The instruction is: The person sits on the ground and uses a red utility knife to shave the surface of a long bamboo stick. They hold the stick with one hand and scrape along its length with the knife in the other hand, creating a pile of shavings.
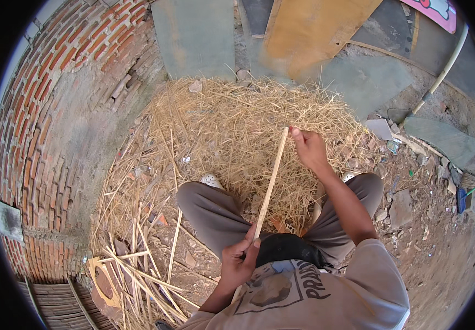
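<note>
Clamped on the near end of a pale strip (271, 190), the left hand's (239, 260) grip sits bodyward of the straw pile (221, 115); the right hand (310, 149) curls at the far end, over the pile, its hold unclear. Lengthwise, the strip slants pileward and slightly right, right forearm reaching outward.

Bright, diffuse daylight leaves only soft shadows; the brick wall (56, 148) bows near the fisheye's bluish rim, corners are black, and the pale strip (272, 184) looks reasonably sharp
</note>
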`<state>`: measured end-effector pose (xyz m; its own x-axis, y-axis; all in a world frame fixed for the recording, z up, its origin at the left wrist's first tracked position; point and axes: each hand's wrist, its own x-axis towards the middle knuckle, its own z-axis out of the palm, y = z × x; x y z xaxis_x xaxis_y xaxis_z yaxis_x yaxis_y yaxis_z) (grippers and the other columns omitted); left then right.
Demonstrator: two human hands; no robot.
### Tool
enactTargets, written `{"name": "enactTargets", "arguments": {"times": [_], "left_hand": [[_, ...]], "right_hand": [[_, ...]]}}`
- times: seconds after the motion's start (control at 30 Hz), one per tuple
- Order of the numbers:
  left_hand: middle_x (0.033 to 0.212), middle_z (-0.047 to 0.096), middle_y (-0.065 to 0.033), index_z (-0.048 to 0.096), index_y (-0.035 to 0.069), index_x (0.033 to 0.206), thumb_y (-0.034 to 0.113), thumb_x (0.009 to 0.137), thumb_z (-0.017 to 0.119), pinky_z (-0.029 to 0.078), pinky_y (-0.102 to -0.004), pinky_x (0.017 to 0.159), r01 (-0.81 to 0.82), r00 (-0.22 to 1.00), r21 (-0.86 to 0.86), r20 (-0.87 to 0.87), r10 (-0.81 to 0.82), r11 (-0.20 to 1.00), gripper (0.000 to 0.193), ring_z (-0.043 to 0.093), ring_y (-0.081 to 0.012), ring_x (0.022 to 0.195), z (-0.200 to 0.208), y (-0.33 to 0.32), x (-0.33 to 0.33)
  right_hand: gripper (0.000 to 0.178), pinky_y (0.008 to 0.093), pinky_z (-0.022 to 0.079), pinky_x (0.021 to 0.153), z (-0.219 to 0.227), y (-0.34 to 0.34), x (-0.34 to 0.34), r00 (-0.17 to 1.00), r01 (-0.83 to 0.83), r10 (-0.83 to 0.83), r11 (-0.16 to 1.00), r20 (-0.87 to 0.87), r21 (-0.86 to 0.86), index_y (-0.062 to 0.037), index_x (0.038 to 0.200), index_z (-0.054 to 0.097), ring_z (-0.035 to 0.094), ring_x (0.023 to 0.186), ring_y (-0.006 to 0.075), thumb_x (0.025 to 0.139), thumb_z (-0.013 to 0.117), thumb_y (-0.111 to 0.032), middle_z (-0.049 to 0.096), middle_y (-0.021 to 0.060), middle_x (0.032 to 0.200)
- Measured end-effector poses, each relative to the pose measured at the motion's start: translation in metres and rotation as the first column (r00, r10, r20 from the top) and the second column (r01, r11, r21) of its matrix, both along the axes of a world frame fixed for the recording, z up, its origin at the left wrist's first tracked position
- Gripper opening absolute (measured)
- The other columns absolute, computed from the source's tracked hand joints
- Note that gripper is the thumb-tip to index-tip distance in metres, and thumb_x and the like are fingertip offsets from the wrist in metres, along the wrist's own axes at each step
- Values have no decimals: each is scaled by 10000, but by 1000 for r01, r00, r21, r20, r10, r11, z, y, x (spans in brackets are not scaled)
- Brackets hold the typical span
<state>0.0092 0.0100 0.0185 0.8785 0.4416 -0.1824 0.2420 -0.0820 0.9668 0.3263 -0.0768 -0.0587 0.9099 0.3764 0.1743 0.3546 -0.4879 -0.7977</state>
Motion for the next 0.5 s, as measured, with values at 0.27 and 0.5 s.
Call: {"name": "enactTargets", "arguments": {"times": [0.27,0.5], "left_hand": [[612,332,126,530,3,1336,12,954,535,228,-163,502,-109,992,26,60,107,994,382,286,20,559,-5,17,8],[657,388,120,538,11,1333,5,953,531,235,-161,515,-87,996,40,12,87,995,381,301,17,580,0,11,18]], "right_hand": [[722,385,421,437,7,5,-48,799,-413,371,911,473,-16,-89,519,512,493,401,192,822,513,-744,448,28,437],[684,372,418,429,16,10,-55,852,-282,337,940,400,-191,-122,519,537,529,410,219,664,635,-784,521,44,474]]}}
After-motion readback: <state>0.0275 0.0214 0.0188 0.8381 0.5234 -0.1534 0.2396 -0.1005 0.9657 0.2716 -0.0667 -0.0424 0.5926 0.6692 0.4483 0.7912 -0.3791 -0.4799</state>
